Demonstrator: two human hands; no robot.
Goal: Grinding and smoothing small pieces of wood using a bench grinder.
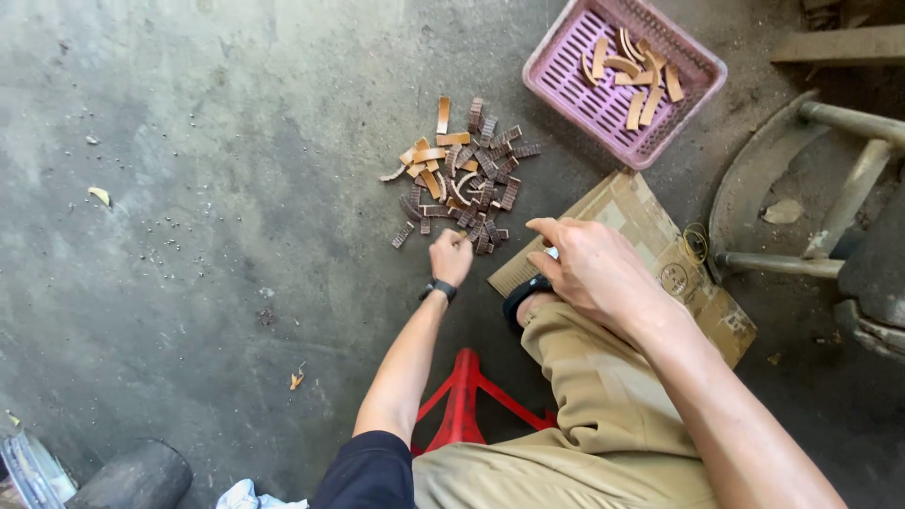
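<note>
The left hand (451, 256) is curled at the near edge of a pile of short strips (464, 177) on the concrete floor (207, 188); whether a strip is pinched cannot be told; the right hand (589, 269) is held loosely open and empty above a cardboard sheet (650, 236); the strips are judged light, thin and slightly springy, best pinched by their flat faces; more lie in a pink basket (566, 80).

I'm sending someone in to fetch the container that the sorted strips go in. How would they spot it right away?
Start at the flattened cardboard sheet on the concrete floor beside the right hand. Just beyond its far corner sits the pink basket, past the heap of brown strips that the left hand reaches toward. It is the only container, square, latticed plastic, holding a few tan curved strips.
</note>
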